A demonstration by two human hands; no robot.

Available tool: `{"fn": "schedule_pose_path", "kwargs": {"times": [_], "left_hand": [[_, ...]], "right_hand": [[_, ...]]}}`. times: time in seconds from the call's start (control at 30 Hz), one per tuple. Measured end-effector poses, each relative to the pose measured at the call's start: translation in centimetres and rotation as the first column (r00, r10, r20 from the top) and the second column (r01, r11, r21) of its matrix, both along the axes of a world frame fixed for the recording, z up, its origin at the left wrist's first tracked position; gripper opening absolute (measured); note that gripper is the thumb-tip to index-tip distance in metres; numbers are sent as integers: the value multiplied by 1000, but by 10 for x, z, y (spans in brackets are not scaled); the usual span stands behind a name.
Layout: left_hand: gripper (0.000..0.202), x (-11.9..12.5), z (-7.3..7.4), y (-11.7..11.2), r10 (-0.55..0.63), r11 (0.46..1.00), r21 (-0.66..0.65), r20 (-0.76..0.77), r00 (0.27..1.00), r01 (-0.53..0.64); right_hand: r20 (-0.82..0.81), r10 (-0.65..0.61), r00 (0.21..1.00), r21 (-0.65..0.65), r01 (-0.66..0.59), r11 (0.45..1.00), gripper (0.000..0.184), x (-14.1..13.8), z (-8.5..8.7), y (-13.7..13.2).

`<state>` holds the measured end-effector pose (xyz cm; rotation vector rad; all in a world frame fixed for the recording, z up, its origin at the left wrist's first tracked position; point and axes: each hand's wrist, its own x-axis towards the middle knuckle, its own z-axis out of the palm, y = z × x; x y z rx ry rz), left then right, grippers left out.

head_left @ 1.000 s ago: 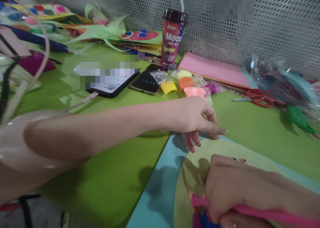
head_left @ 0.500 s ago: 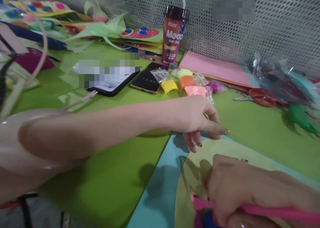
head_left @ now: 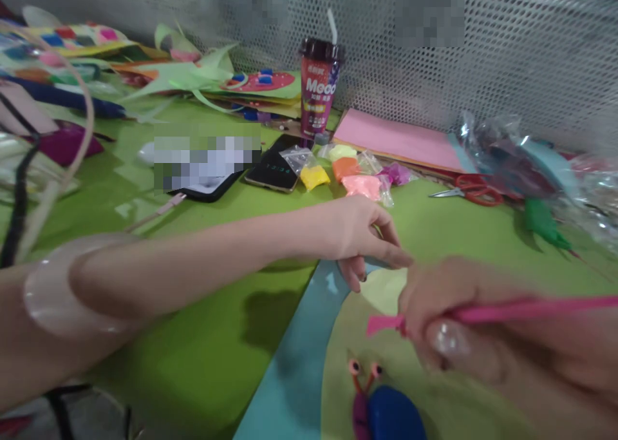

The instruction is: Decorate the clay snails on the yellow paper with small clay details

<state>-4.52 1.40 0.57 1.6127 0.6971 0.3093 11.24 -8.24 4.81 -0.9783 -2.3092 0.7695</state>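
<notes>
My left hand (head_left: 360, 237) reaches across from the left and rests its fingertips on the top edge of a pale yellow-green paper shape (head_left: 386, 363) that lies on a blue sheet (head_left: 294, 369); its fingers are loosely apart and hold nothing. My right hand (head_left: 463, 324) is lifted at the lower right, blurred, its fingers pinched round a pink stick-like tool (head_left: 483, 312) whose flat tip points left. Below it, on the paper, sits a clay snail (head_left: 381, 411) with a blue shell, a purple body and pink eye stalks.
Small bags of coloured clay (head_left: 347, 169) lie behind my left hand, next to two phones (head_left: 273, 166). A dark red drink cup (head_left: 318, 89) stands by the mesh wall. Red scissors (head_left: 468, 190), pink paper (head_left: 396, 140) and plastic bags (head_left: 521, 163) are at the right; craft papers (head_left: 203, 73) at the back left.
My right hand has risen off the paper with the pink tool, uncovering the clay snail. The view has shifted down a little. My left hand has stayed on the paper's edge.
</notes>
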Motion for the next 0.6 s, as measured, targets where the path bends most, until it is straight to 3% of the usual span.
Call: {"fn": "schedule_pose_path", "kwargs": {"times": [0.1,0.2,0.27,0.37,0.47,0.6], "left_hand": [[14,1,-2,0,30,1000,2,34,999,-30],[18,1,3,-2,25,994,107,4,1000,-25],[19,2,8,-3,53,986,157,-13,999,-50],[17,4,10,-4,80,988,131,-4,997,-78],[19,5,9,-5,95,984,153,-10,995,-92],[22,6,9,-7,143,969,197,32,989,-147]], "right_hand": [[-57,-106,993,54,109,993,12,4,27,7],[-113,-240,964,111,253,961,17,18,31,12],[-136,-318,938,108,333,937,19,31,24,15],[-195,-428,882,19,440,898,22,49,8,19],[-311,-594,742,-267,532,804,22,62,-11,27],[-350,-681,643,-444,526,726,24,67,-36,42]]}}
